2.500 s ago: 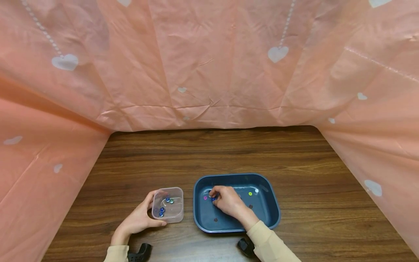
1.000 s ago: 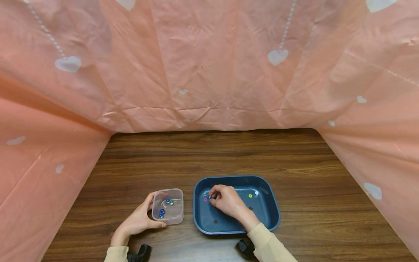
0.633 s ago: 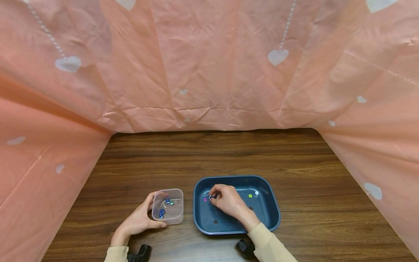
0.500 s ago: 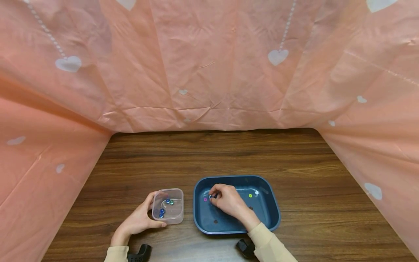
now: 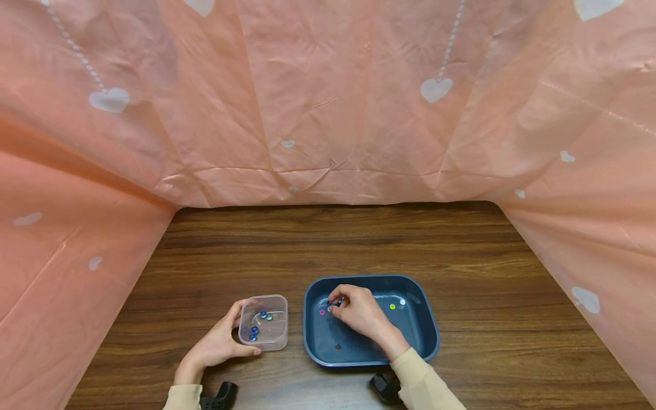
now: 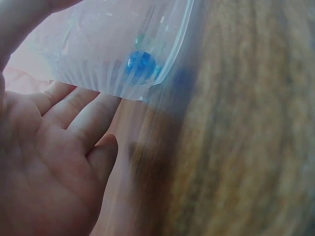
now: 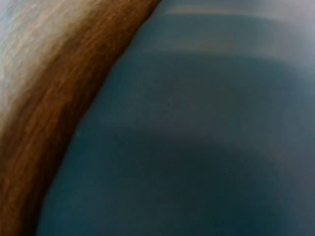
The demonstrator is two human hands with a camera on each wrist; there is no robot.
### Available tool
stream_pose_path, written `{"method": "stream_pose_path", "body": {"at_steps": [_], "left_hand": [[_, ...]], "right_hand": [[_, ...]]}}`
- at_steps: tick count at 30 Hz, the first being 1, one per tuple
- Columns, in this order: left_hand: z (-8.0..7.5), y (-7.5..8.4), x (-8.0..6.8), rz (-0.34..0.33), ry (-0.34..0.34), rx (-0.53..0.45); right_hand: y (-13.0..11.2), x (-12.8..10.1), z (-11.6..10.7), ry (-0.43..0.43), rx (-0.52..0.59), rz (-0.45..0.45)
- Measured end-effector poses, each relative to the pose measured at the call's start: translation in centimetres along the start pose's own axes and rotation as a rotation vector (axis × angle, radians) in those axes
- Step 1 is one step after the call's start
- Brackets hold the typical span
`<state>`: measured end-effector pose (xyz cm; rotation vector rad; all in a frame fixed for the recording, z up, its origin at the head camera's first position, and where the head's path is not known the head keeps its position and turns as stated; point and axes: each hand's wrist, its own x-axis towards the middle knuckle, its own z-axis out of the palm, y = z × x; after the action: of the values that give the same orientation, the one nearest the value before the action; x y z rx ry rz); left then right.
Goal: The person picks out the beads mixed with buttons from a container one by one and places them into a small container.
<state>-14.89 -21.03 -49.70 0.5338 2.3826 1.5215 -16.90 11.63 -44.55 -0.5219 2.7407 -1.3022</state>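
A dark blue tray (image 5: 425, 324) sits on the wooden table and holds several small coloured beads. Inside it my right hand (image 5: 353, 310) pinches a small blue bead (image 5: 335, 303) between thumb and fingertips, just above the tray floor. A pink bead (image 5: 322, 312) lies to its left, a yellow-green bead (image 5: 392, 306) and a white bead (image 5: 402, 301) to its right. My left hand (image 5: 217, 344) grips a small clear plastic box (image 5: 263, 322) with several blue beads inside. In the left wrist view the clear box (image 6: 123, 44) shows a blue bead (image 6: 141, 64) above my fingers (image 6: 74, 110).
Pink sheeting with white hearts (image 5: 328, 102) walls in the table (image 5: 328, 245) at the back and both sides. Two black wrist devices (image 5: 220, 396) show at the near edge. The right wrist view is a blur of tray (image 7: 197, 137) and table wood (image 7: 59, 88).
My right hand has risen slightly inside the tray with the blue bead pinched in its fingertips. My left hand and the clear box have stayed put.
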Motion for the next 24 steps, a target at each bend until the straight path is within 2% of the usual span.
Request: {"method": "stream_pose_path", "body": {"at_steps": [11, 24], "left_hand": [[0.1, -0.1, 0.1, 0.017, 0.017, 0.045], [0.1, 0.0, 0.1, -0.006, 0.012, 0.041]], "right_hand": [[-0.3, 0.1, -0.3, 0.023, 0.014, 0.001], [-1.6, 0.2, -0.6, 0.034, 0.066, 0.000]]}}
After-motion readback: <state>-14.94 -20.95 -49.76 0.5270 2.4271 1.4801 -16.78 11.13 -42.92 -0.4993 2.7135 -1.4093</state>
